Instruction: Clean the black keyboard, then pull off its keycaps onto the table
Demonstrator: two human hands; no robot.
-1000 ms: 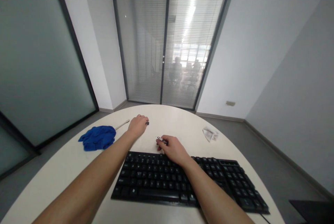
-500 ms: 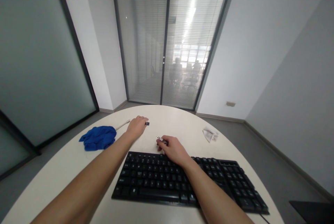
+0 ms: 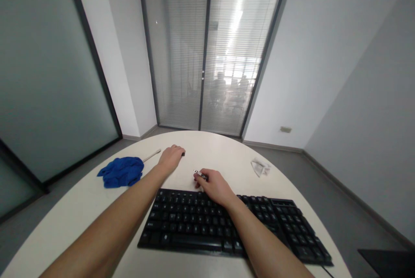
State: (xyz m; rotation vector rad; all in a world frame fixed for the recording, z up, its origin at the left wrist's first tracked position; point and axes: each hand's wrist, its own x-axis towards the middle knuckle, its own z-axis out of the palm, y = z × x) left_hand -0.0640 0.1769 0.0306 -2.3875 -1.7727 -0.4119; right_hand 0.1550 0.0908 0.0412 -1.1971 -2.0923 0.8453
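One small dark object [image 3: 183,154], in my head view, sits mostly hidden within the grasp of the left hand [image 3: 171,158], right of a thin stick [image 3: 151,156] and a blue cloth [image 3: 121,172] on the table [image 3: 223,148]. I see the right hand [image 3: 213,183] pinching a slim silvery piece [image 3: 201,174], tip pointing left, just beyond the keyboard [image 3: 194,218].

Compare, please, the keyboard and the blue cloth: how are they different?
The keyboard is black, while the cloth is blue. The keyboard is long and flat; the cloth lies crumpled. The keyboard also takes up more space than the cloth. Both lie on the table.
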